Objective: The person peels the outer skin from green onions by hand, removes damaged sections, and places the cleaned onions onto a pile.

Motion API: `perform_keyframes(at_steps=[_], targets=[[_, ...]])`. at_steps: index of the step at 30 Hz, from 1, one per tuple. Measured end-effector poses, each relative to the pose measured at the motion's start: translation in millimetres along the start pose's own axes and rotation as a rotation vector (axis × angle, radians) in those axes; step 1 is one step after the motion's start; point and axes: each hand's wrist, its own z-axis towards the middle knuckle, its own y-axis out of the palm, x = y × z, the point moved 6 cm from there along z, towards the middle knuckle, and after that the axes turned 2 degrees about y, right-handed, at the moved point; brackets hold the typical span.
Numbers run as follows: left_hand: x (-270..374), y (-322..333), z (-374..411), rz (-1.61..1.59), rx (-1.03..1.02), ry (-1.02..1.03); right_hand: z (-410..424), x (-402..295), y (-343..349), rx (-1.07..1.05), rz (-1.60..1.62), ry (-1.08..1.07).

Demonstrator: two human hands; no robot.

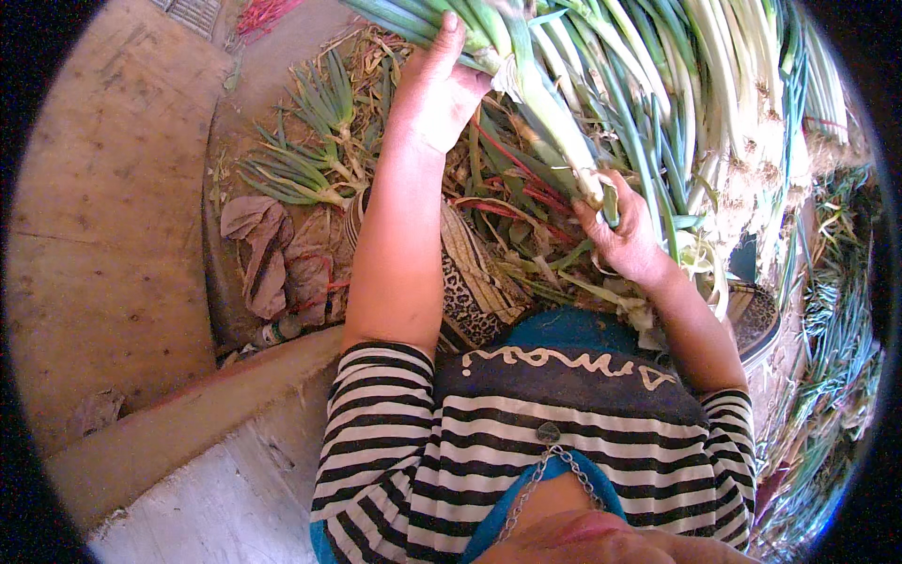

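My left hand (445, 84) is up at the top of the view, thumb raised, gripping the green leaves of several large spring onions (394, 17). From there a thick pale stalk (557, 134) slants down to the right, with loose papery skin along it. My right hand (624, 225) has its fingers closed around the stalk's lower end, where a folded strip of leaf shows at the thumb. The roots of this stalk cannot be made out. Beyond my right hand lies a heap of spring onions (655, 92) with white stems and hairy roots.
Leaf trimmings and red ties (521, 166) lie below my hands. Small green plants (317, 120) and a crumpled cloth (257, 247) are at the left, beside a wooden board (120, 211). A beam (211, 416) runs at lower left. More green leaves (831, 331) cover the far right.
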Motion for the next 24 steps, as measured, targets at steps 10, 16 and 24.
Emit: perform_keyframes(at_steps=[10,16,24], targets=[[-13,22,1,-0.091,-0.058,0.027,80,-58,-28,0.173,0.315,-0.100],[-23,-3,0,-0.133,0.220,-0.021,89,-29,-9,0.317,0.521,0.001],[-3,-69,16,-0.218,0.434,-0.045,-33,33,-14,-0.088,-0.283,0.128]])
